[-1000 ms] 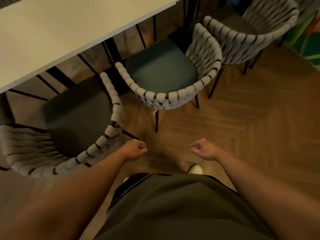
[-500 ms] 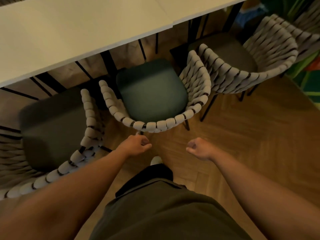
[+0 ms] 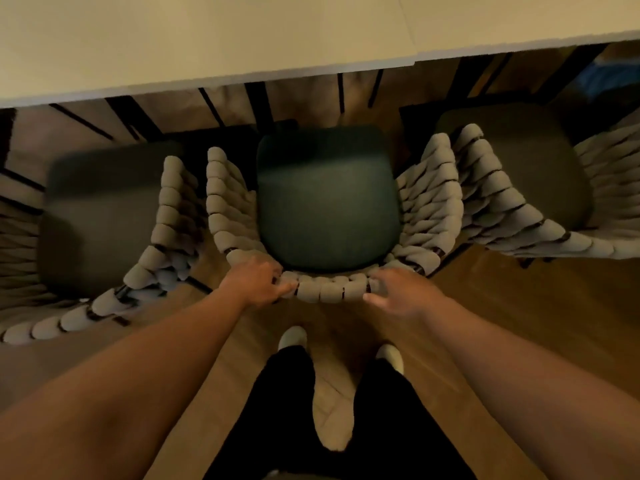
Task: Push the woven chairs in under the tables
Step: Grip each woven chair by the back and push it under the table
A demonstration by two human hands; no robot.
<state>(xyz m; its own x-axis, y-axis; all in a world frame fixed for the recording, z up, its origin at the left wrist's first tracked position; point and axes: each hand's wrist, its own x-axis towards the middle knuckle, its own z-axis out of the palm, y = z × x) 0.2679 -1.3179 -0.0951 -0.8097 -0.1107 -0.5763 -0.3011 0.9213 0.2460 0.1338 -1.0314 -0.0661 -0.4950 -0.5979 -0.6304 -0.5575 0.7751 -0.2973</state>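
Observation:
A woven chair with a dark green seat (image 3: 327,209) stands straight in front of me, its seat mostly out from under the white table (image 3: 207,39). My left hand (image 3: 258,280) grips the top of its woven backrest (image 3: 329,289) at the left. My right hand (image 3: 401,292) holds the same rim at the right, fingers curled over it, thumb below. A second woven chair (image 3: 104,216) stands to the left and a third (image 3: 519,188) to the right, both close beside the middle one.
Black table legs and bars (image 3: 256,105) show under the table's edge. The floor is wooden parquet (image 3: 519,323). My legs and pale shoes (image 3: 294,337) stand just behind the middle chair. Something blue (image 3: 613,81) lies under the table at the far right.
I have stepped up to the middle chair and face it squarely. Both hands, held as loose fists in the air before, have come forward and taken hold of its backrest.

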